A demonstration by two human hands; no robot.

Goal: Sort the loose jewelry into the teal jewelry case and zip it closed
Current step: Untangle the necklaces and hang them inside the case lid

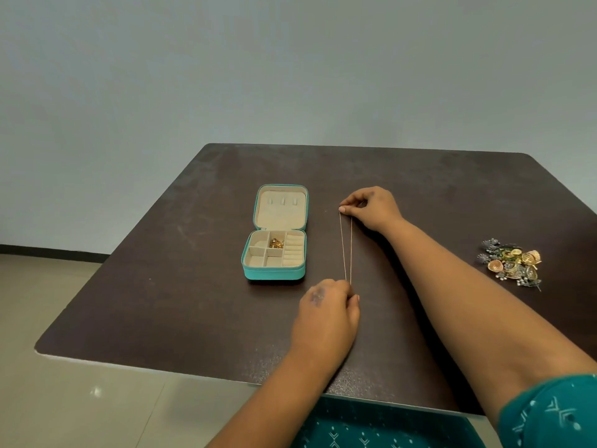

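A thin gold chain (345, 248) is stretched as a doubled strand between the person's two hands, just to the right of the case (274, 276). The right hand (371, 206) pinches the far end with its fingertips curled round it, level with the case's lid; the left hand (326, 313) pinches the near end between thumb and fingers, just past the case's front right corner. The two strands lie close together along the dark tabletop (161, 253), a little wider apart at the far end; whether they touch the surface or hang just above it, I cannot tell. The teal case lies open and flat, lid folded back away from the person, beige lining showing. Its lower half is split into small compartments, with ring rolls along the right side, and a small gold piece (276, 243) sits in the upper middle compartment. Well off to the right, near the tabletop's edge, lies a heap of loose jewelry (510, 263), gold, silver and green pieces tangled together. Both forearms are bare, with a teal patterned sleeve (555, 415) on the right arm.
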